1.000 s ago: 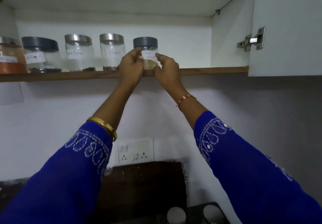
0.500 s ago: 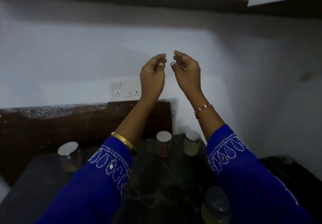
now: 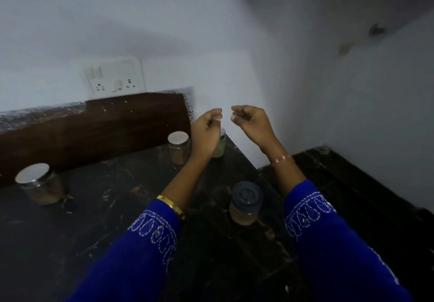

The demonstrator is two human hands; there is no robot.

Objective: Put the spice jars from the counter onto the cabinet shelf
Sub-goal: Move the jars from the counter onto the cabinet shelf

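Observation:
Several spice jars stand on the dark counter [image 3: 117, 219]. A silver-lidded jar [image 3: 40, 183] is at the far left. Another silver-lidded jar [image 3: 179, 146] stands at the back, and beside it a pale jar [image 3: 220, 148] is partly hidden behind my left hand. A dark-lidded jar [image 3: 246, 203] with yellowish contents stands between my forearms. My left hand [image 3: 206, 132] and my right hand [image 3: 253, 123] hover above the back jars, fingers loosely curled, holding nothing. The cabinet shelf is out of view.
A white wall with a switch and socket plate [image 3: 114, 78] rises behind the counter. A brown wooden backsplash [image 3: 94, 128] runs along the back edge. The counter ends at the right, where a lower dark ledge [image 3: 352, 184] meets the side wall.
My hands let go of the jar on the shelf and came down empty. The view dropped from the cabinet to the counter, and the hands now hang lower, just above the back jars.

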